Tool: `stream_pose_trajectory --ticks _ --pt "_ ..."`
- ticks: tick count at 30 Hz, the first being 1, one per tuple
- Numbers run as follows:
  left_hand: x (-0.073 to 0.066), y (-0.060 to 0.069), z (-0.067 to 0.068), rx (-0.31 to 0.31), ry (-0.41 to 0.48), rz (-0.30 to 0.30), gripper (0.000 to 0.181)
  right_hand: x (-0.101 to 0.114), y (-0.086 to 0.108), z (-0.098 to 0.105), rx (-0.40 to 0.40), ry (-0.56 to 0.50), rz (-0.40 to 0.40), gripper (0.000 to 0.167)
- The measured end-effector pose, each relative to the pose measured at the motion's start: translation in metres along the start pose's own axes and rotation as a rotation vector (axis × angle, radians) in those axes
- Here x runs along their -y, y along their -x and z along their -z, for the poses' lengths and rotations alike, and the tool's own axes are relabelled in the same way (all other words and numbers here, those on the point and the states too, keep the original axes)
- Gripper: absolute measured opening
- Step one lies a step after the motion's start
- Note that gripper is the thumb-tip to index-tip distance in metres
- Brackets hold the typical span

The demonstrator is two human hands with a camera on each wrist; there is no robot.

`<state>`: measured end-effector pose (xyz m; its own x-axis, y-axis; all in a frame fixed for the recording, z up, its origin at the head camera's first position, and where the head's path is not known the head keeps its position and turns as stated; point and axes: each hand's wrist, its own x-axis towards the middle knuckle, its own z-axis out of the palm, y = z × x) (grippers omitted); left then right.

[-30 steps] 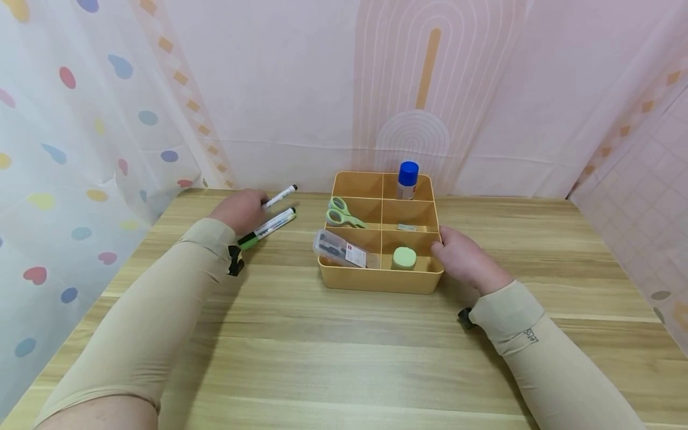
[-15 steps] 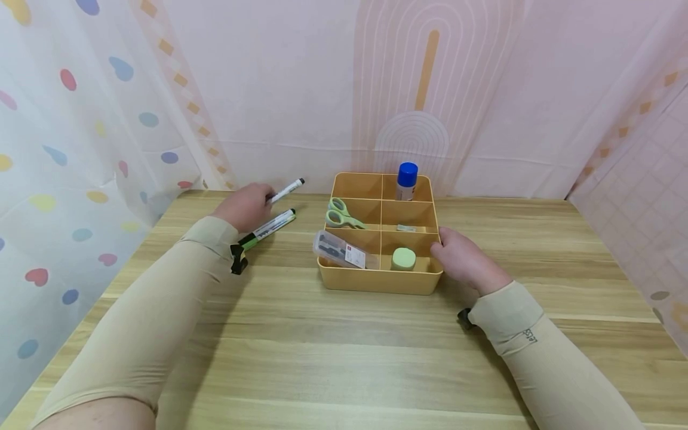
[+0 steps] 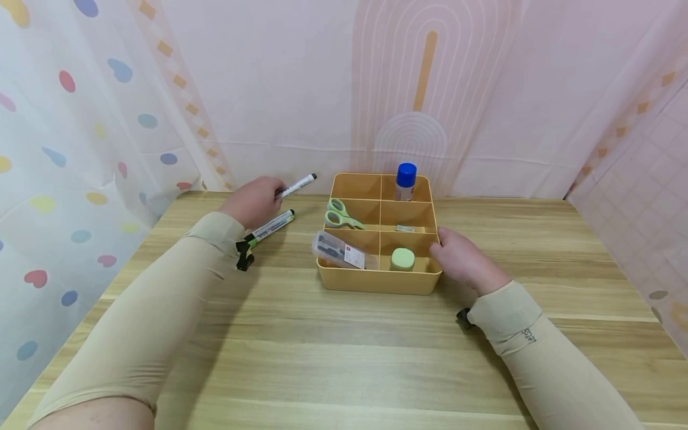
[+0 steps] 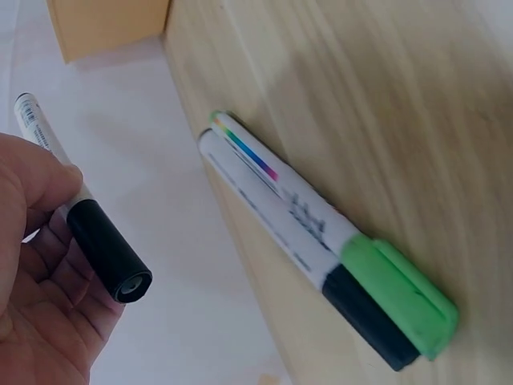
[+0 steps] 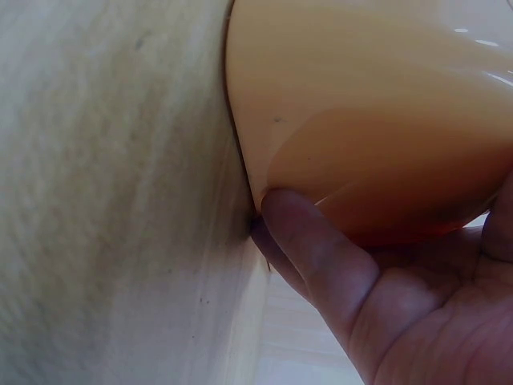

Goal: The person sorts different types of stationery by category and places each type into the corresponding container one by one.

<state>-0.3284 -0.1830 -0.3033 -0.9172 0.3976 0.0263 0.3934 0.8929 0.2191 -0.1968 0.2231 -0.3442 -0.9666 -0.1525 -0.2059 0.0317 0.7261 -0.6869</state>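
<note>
My left hand [image 3: 254,202] pinches a white marker with a black cap [image 3: 298,186] between thumb and fingers, raised above the table at the back left. Below it, a second black-capped marker [image 4: 260,212] and a green-capped marker [image 4: 401,297] lie side by side on the wood. At the right side of a yellow-orange desk organizer [image 3: 378,280], my right hand [image 3: 466,258] grips the wall, thumb over the rim. In the right wrist view its fingertips [image 5: 292,212] touch the outer wall near the tabletop.
The organizer's compartments hold a blue-capped glue stick [image 3: 406,179], green-handled scissors [image 3: 338,216], a clear plastic case [image 3: 344,251], a pale green block-like item [image 3: 402,259] and a small flat pale item [image 3: 405,229]. A patterned curtain [image 3: 279,89] hangs behind the wooden table [image 3: 344,358].
My left hand has lifted the marker and carried it rightward toward the organizer. The two other markers stay on the table. My right hand keeps its place on the organizer.
</note>
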Motion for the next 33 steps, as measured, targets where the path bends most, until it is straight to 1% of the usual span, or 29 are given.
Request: stream_pose_trajectory --ticks 3,9,13,25,29,33 --pt "-0.005 -0.002 0.002 -0.001 -0.005 -0.012 0.03 0.0 0.0 0.0 0.0 0.007 -0.003 0.056" --pt "-0.014 -0.009 0.005 -0.017 -0.024 -0.051 0.029 0.001 0.0 0.0 -0.003 0.003 0.002 0.056" --pt "-0.021 -0.013 0.008 -0.021 -0.033 -0.066 0.03 0.001 0.001 0.0 -0.005 0.001 0.002 0.056" --pt "-0.048 -0.016 0.015 -0.038 -0.078 -0.118 0.032 0.0 0.0 0.0 0.003 0.001 -0.002 0.056" --pt "-0.056 -0.017 0.016 -0.035 -0.095 -0.122 0.031 0.0 -0.001 0.0 0.003 0.007 0.0 0.057" --pt "-0.062 -0.019 0.015 -0.03 -0.119 -0.143 0.031 0.0 0.0 0.0 0.001 0.009 0.0 0.057"
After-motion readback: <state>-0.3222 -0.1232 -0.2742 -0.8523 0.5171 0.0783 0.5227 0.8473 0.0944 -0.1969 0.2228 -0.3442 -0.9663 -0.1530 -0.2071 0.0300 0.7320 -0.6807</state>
